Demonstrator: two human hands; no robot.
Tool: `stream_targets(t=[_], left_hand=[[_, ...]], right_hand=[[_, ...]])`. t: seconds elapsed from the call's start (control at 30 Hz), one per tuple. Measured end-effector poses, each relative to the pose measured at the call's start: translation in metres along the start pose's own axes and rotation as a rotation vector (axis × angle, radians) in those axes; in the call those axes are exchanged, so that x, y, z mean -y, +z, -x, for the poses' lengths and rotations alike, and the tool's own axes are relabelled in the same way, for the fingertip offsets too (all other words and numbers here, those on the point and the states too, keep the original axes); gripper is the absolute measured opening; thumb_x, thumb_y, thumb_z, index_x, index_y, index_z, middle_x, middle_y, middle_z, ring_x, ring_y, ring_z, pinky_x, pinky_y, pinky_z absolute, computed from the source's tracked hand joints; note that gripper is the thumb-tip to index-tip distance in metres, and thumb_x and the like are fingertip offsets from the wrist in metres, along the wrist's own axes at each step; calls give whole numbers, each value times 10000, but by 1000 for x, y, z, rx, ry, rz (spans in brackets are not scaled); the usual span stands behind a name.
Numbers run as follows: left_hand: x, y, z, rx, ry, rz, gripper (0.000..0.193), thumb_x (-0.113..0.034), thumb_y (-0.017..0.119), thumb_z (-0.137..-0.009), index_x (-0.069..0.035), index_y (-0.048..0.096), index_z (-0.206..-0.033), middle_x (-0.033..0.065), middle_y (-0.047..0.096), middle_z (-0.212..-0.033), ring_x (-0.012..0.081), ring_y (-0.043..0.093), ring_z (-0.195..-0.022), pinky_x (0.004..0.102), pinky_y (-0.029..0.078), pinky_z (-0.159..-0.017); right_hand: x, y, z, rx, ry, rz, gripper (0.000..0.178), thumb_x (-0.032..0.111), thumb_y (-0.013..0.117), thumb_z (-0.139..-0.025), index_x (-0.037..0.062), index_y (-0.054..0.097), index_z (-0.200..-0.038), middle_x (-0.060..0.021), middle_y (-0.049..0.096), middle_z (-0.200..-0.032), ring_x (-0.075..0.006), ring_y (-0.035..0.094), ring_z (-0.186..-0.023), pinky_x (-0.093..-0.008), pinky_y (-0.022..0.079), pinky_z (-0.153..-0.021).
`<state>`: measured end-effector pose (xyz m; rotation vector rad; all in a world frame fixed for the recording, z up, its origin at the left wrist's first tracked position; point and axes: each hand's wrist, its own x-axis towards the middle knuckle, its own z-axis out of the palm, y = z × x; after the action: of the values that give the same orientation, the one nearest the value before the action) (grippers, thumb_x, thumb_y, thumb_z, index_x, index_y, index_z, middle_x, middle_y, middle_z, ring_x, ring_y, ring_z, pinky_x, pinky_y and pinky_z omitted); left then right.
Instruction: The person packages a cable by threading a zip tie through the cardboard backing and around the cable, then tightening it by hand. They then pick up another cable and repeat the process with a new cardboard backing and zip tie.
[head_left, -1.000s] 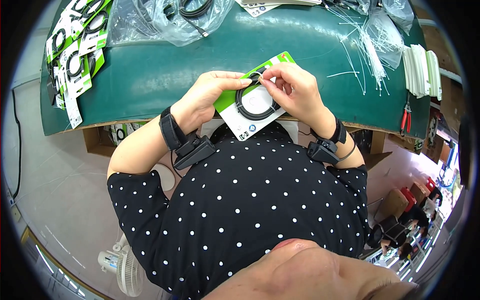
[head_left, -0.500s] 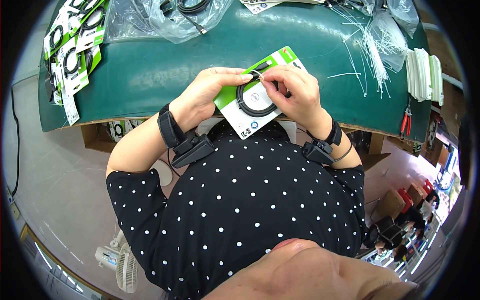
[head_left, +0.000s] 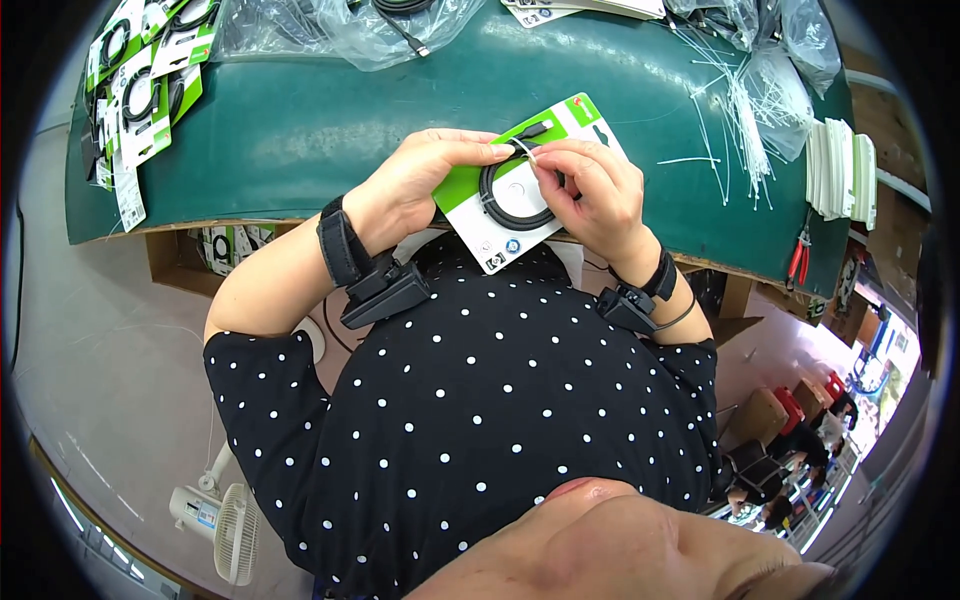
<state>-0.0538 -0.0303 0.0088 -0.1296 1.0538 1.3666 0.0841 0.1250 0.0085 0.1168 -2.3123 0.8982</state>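
Note:
A green and white backing card (head_left: 500, 232) with a coiled black cable (head_left: 497, 203) on it is held over the near edge of the green table (head_left: 310, 140). My left hand (head_left: 415, 185) grips the card's left edge, thumb and fingers pinched at its top. My right hand (head_left: 590, 190) holds the card's right side, and its fingertips pinch a thin white tie at the top of the coil. The two hands' fingertips meet there.
Finished green and white cable cards (head_left: 140, 90) lie stacked at the table's far left. Clear plastic bags (head_left: 340, 30) with black cables sit at the back. Loose white ties (head_left: 740, 120), a stack of white cards (head_left: 840, 165) and red-handled pliers (head_left: 797, 262) lie right. A small fan (head_left: 225, 520) stands on the floor.
The card with the cable has been raised slightly and turned a little; both hands' fingertips have closed together on the white tie at the top of the coil.

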Motion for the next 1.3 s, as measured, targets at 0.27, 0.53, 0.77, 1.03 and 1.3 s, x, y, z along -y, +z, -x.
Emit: stream_targets(t=[0.27, 0.53, 0.77, 1.03, 1.3], left_hand=[[1, 0, 1, -3, 9, 6, 224, -99, 672, -846, 7, 667, -1044, 96, 688, -988, 168, 668, -882, 305, 529, -836], [3, 1, 2, -8, 14, 16, 218, -97, 672, -846, 4, 669, -1039, 95, 688, -985, 169, 668, -882, 306, 528, -836], [5, 2, 2, 13, 22, -3, 221, -96, 669, -851, 1, 664, -1050, 85, 687, -978, 157, 663, -882, 295, 528, -822], [2, 2, 3, -6, 63, -51, 235, -85, 680, -846, 10, 654, -1059, 77, 684, -972, 138, 655, -865, 273, 528, -791], [4, 13, 23, -96, 488, -369, 217, -25, 697, -825, 32, 649, -1029, 64, 681, -1000, 127, 644, -878, 251, 519, -784]], right_hand=[[1, 3, 4, -24, 15, -10, 175, -71, 712, -708, 5, 638, -847, -74, 688, -878, -76, 521, -493, -200, 417, -436], [3, 1, 4, -3, -19, 57, 168, -50, 722, -701, 14, 649, -839, -76, 693, -845, -111, 560, -520, -219, 438, -452], [5, 0, 3, 23, -15, 83, 155, -37, 721, -703, 24, 656, -831, -69, 693, -837, -166, 636, -606, -253, 482, -496], [7, 0, -2, 84, -22, 128, 183, -38, 725, -684, 39, 651, -832, -59, 675, -811, -200, 642, -658, -277, 501, -547], [15, -6, -3, 72, -75, 103, 219, -43, 736, -660, 40, 652, -845, -75, 656, -794, -219, 639, -660, -294, 506, -556]])
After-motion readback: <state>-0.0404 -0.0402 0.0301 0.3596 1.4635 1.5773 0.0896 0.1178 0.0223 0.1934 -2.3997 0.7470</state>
